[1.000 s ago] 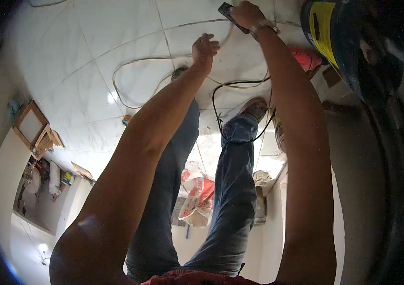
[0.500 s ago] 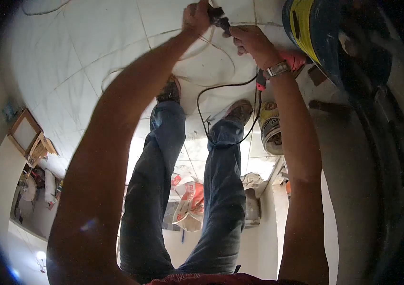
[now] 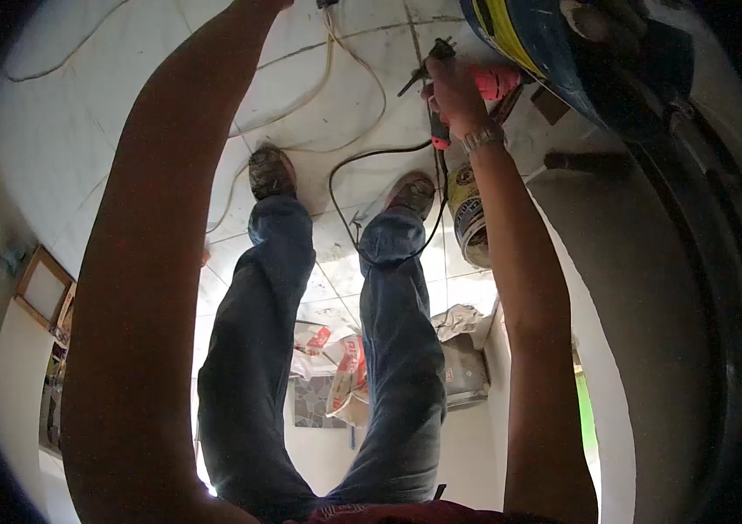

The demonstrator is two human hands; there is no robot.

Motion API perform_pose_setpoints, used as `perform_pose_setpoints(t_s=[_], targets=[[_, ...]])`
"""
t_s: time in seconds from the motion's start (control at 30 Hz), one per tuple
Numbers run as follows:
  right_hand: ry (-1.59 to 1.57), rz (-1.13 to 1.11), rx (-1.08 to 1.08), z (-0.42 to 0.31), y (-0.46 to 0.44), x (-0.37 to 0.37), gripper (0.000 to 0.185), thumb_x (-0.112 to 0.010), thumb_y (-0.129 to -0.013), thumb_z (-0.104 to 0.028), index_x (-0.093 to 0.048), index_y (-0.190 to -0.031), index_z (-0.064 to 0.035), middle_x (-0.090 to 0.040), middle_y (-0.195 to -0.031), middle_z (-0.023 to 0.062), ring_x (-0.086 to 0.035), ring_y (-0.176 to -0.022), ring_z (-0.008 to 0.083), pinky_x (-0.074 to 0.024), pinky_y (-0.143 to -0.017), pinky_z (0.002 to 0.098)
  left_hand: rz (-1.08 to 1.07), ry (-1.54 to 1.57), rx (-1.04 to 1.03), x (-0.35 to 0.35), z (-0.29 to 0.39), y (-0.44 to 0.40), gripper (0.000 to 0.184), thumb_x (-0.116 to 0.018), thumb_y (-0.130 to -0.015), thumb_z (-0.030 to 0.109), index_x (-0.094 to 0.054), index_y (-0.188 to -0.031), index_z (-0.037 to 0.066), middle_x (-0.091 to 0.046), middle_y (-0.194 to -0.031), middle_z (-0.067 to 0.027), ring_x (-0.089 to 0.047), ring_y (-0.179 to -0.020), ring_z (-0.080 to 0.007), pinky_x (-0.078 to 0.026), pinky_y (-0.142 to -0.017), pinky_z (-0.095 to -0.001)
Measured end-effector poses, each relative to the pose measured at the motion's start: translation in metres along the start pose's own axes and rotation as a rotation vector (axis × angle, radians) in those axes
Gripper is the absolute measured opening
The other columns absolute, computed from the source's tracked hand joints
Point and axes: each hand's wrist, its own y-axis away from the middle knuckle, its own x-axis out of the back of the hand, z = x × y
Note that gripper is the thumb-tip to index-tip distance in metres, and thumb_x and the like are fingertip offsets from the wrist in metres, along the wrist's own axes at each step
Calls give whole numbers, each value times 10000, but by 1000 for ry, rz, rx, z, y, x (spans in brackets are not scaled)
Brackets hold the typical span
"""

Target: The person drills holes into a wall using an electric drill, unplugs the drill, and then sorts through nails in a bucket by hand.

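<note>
My right hand (image 3: 458, 94), with a metal watch on its wrist, is closed around a black power plug (image 3: 439, 52), whose prongs point up and to the right. My left forearm (image 3: 200, 70) runs out past the top edge, so its hand is outside the view. To the right of that arm, a black socket end (image 3: 327, 3) of a pale cord (image 3: 330, 65) is cut off by the top edge. Behind my right hand lies a red-and-black power tool (image 3: 497, 83), partly hidden. A black cord (image 3: 336, 170) loops over the floor and in front of my lower leg.
Tiled floor (image 3: 345, 105) lies around my shoes. A yellow-and-black bucket (image 3: 471, 223) stands beside my right foot, and a large dark-and-yellow container (image 3: 519, 44) is at upper right. Bags (image 3: 349, 375) lie behind my legs. A wooden frame (image 3: 43, 284) is at far left.
My hands have moved apart; before, they were together at the socket and plug. The left hand has gone out past the top edge, and the plug in my right hand now shows its prongs.
</note>
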Motion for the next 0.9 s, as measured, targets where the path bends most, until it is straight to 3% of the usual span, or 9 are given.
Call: perform_pose_setpoints(t_s=[0.1, 0.27, 0.33, 0.43, 0.5, 0.6, 0.63, 0.8, 0.9], targets=[[-33, 38, 104, 17, -69, -13, 373, -566, -973, -349, -642, -917, 11, -666, -708, 126, -625, -556, 270, -505, -548, 452, -146, 27, -36, 61, 1, 1, 792, -352, -989, 701, -474, -1465, 80, -580, -1374, -264, -515, -1331, -403, -442, -1063, -563], [864, 221, 643, -59, -130, -24, 304, -544, -932, -295, -703, -932, -36, -700, -866, 234, -687, -793, 423, -565, -719, 517, 4, -392, 51, 163, -48, 161, 597, -415, -1050, 541, -523, -1416, 82, -675, -1245, -191, -690, -1072, -301, -553, -941, -448], [1210, 53, 778, -65, -84, -30, 237, -592, -888, -247, -709, -932, -46, -703, -862, 217, -690, -807, 400, -569, -725, 501, 12, -699, 142, 251, -88, 252, 538, -453, -1051, 462, -528, -1400, 59, -681, -1241, -163, -687, -1075, -293, -547, -928, -440], [1386, -128, 822, -46, 59, -30, 232, -581, -923, -209, -664, -1089, -69, -683, -931, 176, -668, -842, 359, -560, -736, 487, -452, -871, -5, 458, -176, 418, 453, -619, -958, 238, -577, -1362, 37, -673, -1233, -96, -669, -1015, -188, -555, -871, -353], [1143, -247, 518, -15, 187, -9, 273, -573, -946, -184, -633, -1194, -85, -669, -978, 148, -654, -865, 331, -554, -744, 477, -187, -1108, 370, 440, -129, 557, 462, -616, -960, 254, -571, -1369, 45, -672, -1235, -101, -668, -1023, -200, -550, -875, -364], [336, -120, -98, 31, 380, 56, 210, -572, -902, -223, -642, -877, -26, -656, -826, 204, -640, -769, 380, -482, -694, 501, 56, -1112, 568, 416, -85, 694, 474, -612, -964, 280, -561, -1380, 57, -670, -1237, -108, -665, -1034, -219, -543, -882, -380], [495, -79, -4, 77, 441, 74, 228, -559, -894, -227, -651, -829, -29, -657, -795, 200, -646, -773, 368, -486, -700, 490, 107, -1098, 595, 427, -82, 733, 479, -610, -965, 288, -558, -1383, 62, -670, -1238, -110, -664, -1038, -225, -540, -884, -385], [762, 117, -635, 250, 714, 156, 242, -691, -867, -269, -716, -989, -61, -718, -868, 173, -729, -928, 324, -569, -845, 463, 178, -1066, 529, 438, -25, 813, 500, -603, -970, 330, -543, -1400, 82, -666, -1243, -122, -660, -1057, -255, -528, -894, -412], [716, 347, -719, 129, 803, 181, 396, -685, -874, -362, -657, -974, 20, -704, -996, 245, -698, -943, 428, -571, -799, 487, 151, -1048, 409, 472, 35, 787, 513, -599, -973, 355, -534, -1411, 95, -665, -1246, -129, -658, -1069, -273, -521, -901, -428]])
